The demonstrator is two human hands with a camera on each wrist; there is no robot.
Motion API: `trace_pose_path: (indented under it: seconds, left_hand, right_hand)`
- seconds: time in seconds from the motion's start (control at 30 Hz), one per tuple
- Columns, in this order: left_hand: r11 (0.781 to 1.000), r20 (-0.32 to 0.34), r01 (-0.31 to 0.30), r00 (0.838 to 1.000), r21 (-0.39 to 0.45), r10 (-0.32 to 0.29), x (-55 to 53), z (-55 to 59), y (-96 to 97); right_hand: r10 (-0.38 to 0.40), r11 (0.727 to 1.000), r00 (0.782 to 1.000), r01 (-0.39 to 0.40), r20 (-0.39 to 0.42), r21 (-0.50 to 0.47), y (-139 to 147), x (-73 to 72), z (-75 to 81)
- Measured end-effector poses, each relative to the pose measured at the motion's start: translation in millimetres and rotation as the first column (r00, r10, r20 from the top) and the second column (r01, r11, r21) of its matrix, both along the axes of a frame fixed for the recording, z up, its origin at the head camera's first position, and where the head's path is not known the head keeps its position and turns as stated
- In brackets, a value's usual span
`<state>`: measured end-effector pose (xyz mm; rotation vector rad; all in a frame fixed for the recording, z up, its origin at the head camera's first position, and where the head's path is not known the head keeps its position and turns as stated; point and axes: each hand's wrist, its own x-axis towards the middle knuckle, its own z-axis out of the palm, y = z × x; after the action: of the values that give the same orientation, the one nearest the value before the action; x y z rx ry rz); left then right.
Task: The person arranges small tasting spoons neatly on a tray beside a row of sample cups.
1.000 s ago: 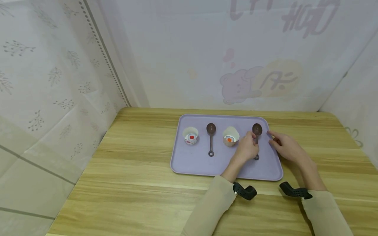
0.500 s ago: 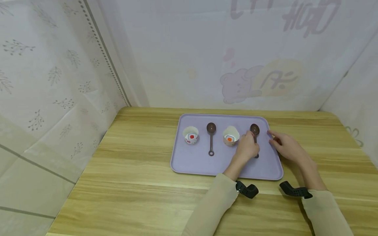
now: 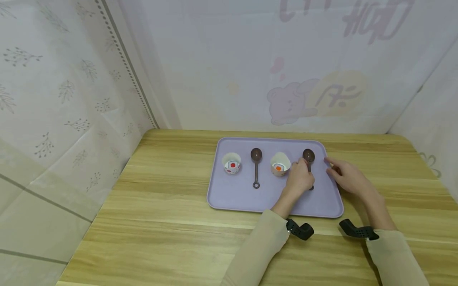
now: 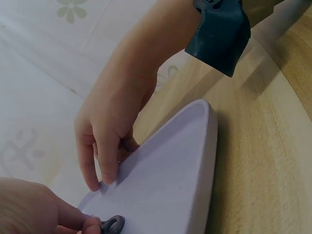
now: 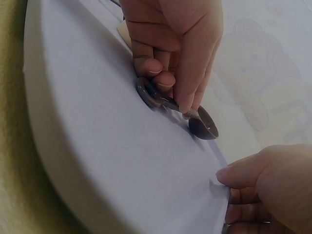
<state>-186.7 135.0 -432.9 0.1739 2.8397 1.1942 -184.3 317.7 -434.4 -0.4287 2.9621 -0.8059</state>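
My left hand pinches the handle of the right-hand brown measuring spoon, its round bowl pointing to the far side. In the right wrist view this spoon lies low over the lilac tray, its ring end showing beside the curled fingers. My right hand grips the right rim of the tray, fingertips on the edge. Left of my left hand stands a paper baking cup holding a small white piece with an orange middle. A second brown measuring spoon lies farther left on the tray.
Another paper baking cup, with a white piece with a red middle inside, stands at the tray's left. The tray rests on a wood-grain table. Printed curtains hang behind and at both sides.
The spoon in my left hand has shifted slightly left and tilted, mostly between the first two frames. My left wrist has moved a little to the right; the right hand keeps its place.
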Motion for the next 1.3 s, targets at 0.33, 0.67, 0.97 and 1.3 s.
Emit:
trace_pose_path:
  seconds: [0.33, 0.67, 0.97, 1.3]
  left_hand:
    - [1.000, -0.025, -0.001, 1.000, -0.008, 0.001, 0.4, -0.6, -1.3]
    - [1.000, -0.013, 0.020, 1.000, 0.008, -0.019, 3.3, 2.3, -4.9]
    - [0.999, 0.013, 0.041, 0.999, -0.020, -0.041, 4.9, 4.1, -7.1]
    - [0.995, 0.004, 0.060, 0.998, -0.084, -0.060, 10.4, 12.5, -8.8]
  right_hand:
    - [0.017, 1.000, 1.000, -0.017, -0.021, -0.011, 1.9, -1.2, -2.4]
    - [0.013, 1.000, 1.000, -0.013, -0.020, -0.019, 1.0, 0.0, -1.8]
    - [0.016, 1.000, 1.000, -0.017, -0.017, -0.020, 0.9, 0.1, -0.8]
    - [0.024, 0.999, 1.000, -0.024, -0.005, -0.023, 0.4, 0.2, -0.2]
